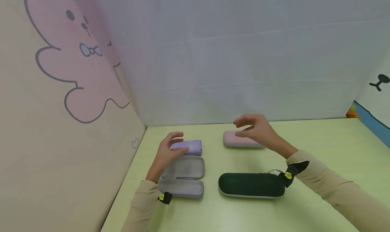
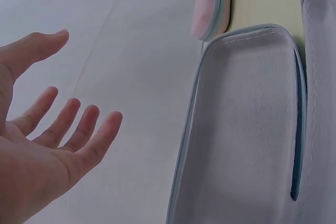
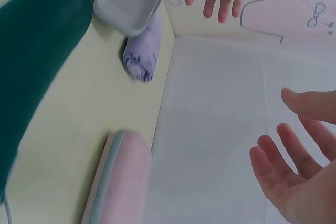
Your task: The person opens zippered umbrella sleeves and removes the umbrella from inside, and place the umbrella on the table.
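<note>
My left hand [image 1: 168, 151] hovers over the left part of the table with loosely bent fingers and nothing in its grasp. Beneath it lies an unzipped grey case [image 1: 189, 167], spread flat with both halves facing up. Behind that case is a rolled purple cloth bundle [image 1: 193, 146], partly hidden by the hand. My right hand [image 1: 255, 129] is raised near a closed pink case [image 1: 231, 139] at the back and overlaps it in the head view; its fingers are apart and hold nothing. Closer to me lies a closed dark green case [image 1: 250, 184] with a cord loop at its right end.
The light green table [image 1: 320, 178] meets a white curtain-like backdrop [image 1: 228, 73] at its rear edge. A cream panel [image 1: 61, 157] with a pink cartoon bear stands along the left side. Each wrist carries a black strap-mounted camera.
</note>
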A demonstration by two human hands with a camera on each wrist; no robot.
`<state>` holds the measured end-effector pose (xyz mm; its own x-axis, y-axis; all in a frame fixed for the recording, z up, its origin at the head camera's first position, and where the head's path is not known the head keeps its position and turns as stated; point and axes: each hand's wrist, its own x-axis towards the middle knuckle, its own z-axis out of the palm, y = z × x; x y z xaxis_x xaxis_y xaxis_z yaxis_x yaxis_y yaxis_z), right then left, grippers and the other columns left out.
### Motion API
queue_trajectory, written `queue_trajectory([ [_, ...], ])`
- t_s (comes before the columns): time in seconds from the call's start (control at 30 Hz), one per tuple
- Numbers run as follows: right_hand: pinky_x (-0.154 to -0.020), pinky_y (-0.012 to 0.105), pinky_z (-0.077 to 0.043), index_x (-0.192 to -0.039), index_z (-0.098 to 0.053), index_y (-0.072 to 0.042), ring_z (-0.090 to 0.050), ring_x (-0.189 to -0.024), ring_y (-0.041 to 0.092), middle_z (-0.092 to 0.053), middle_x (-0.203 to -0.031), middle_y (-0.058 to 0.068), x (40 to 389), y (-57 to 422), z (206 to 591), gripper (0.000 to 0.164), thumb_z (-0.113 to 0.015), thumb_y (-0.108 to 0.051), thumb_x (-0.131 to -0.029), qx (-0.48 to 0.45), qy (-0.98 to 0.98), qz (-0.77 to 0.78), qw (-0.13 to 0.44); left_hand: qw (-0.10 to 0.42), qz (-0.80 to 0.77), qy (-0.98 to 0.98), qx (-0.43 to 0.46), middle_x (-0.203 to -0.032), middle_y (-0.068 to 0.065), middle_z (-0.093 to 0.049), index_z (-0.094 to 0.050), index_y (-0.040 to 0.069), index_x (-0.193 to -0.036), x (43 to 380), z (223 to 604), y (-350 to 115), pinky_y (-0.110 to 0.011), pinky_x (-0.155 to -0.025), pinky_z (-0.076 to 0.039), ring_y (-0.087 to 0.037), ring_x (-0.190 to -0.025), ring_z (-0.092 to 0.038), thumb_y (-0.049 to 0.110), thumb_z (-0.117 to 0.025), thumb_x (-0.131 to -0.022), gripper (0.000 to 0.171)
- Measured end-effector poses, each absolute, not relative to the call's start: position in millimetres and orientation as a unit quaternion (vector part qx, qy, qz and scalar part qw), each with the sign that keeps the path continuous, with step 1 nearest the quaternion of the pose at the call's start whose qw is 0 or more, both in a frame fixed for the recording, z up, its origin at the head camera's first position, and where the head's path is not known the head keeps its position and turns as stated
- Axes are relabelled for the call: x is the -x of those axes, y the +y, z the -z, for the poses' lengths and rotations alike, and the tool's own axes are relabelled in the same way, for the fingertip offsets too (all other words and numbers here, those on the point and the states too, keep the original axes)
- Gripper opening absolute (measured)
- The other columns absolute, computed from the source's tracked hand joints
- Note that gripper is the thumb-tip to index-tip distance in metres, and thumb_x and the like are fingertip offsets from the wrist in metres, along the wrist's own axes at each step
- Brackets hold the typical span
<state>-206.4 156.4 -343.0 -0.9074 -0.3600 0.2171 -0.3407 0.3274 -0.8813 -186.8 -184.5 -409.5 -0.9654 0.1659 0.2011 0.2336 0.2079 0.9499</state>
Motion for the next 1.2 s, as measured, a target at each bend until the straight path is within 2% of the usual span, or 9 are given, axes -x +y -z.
queue_trajectory([
  [0.2,-0.076,0.027,-0.053,-0.109,-0.066,-0.004,-0.061,-0.099,0.025,-0.065,-0.108,0.012,215.9,183.5,342.4,0.030,-0.075,-0.012,-0.081,0.210,0.840,0.500,-0.010,0.016,0.617,-0.778,0.115,-0.128,-0.001,-0.052,-0.054,0.017,-0.125,204.2,417.4,-168.6,-0.035,-0.085,-0.050,-0.029,-0.119,-0.050,0.014,-0.081,-0.076,0.056],
  [0.43,-0.074,0.026,-0.052,-0.109,-0.066,-0.003,-0.062,-0.098,0.030,-0.065,-0.107,0.014,234.3,209.7,352.7,0.030,-0.074,-0.013,-0.083,0.200,0.863,0.463,-0.034,-0.022,0.616,-0.774,0.142,-0.134,-0.008,-0.048,-0.051,0.008,-0.129,213.6,403.8,-147.0,-0.036,-0.083,-0.051,-0.036,-0.122,-0.046,0.008,-0.077,-0.079,0.056],
  [0.57,-0.073,0.027,-0.051,-0.105,-0.066,-0.001,-0.063,-0.095,0.031,-0.065,-0.104,0.016,244.6,223.6,359.3,0.026,-0.074,-0.010,-0.082,0.183,0.875,0.447,-0.038,-0.034,0.600,-0.785,0.153,-0.134,-0.009,-0.048,-0.050,0.007,-0.131,216.7,392.3,-133.8,-0.036,-0.084,-0.051,-0.035,-0.122,-0.047,0.008,-0.076,-0.080,0.057],
  [0.77,-0.073,0.031,-0.052,-0.105,-0.065,0.003,-0.064,-0.092,0.029,-0.064,-0.105,0.020,257.2,237.9,366.9,0.024,-0.071,-0.004,-0.083,0.151,0.881,0.449,-0.015,-0.045,0.586,-0.794,0.157,-0.132,-0.012,-0.049,-0.050,0.007,-0.131,226.9,389.6,-118.7,-0.041,-0.088,-0.048,-0.035,-0.120,-0.048,0.009,-0.076,-0.080,0.057],
  [0.93,-0.071,0.031,-0.053,-0.105,-0.064,0.006,-0.065,-0.086,0.023,-0.064,-0.104,0.022,267.5,246.7,375.6,0.024,-0.069,-0.002,-0.083,0.135,0.880,0.455,0.001,-0.039,0.589,-0.793,0.150,-0.129,-0.004,-0.052,-0.054,0.017,-0.127,247.2,413.9,-107.2,-0.041,-0.086,-0.049,-0.026,-0.117,-0.052,0.016,-0.080,-0.077,0.057],
  [1.03,-0.070,0.036,-0.054,-0.104,-0.065,0.007,-0.065,-0.082,0.020,-0.065,-0.101,0.021,273.6,251.6,383.7,0.024,-0.069,-0.003,-0.083,0.127,0.883,0.453,0.011,-0.035,0.594,-0.791,0.147,-0.127,0.000,-0.053,-0.055,0.021,-0.125,254.4,426.1,-98.9,-0.039,-0.083,-0.050,-0.023,-0.115,-0.053,0.019,-0.081,-0.075,0.057],
  [1.2,-0.071,0.040,-0.054,-0.106,-0.064,0.010,-0.065,-0.086,0.027,-0.063,-0.105,0.026,280.1,260.3,399.3,0.026,-0.068,-0.003,-0.084,0.122,0.882,0.452,0.045,-0.045,0.594,-0.791,0.142,-0.126,0.000,-0.054,-0.056,0.021,-0.125,258.9,436.4,-83.4,-0.036,-0.081,-0.051,-0.023,-0.114,-0.053,0.017,-0.081,-0.075,0.056],
])
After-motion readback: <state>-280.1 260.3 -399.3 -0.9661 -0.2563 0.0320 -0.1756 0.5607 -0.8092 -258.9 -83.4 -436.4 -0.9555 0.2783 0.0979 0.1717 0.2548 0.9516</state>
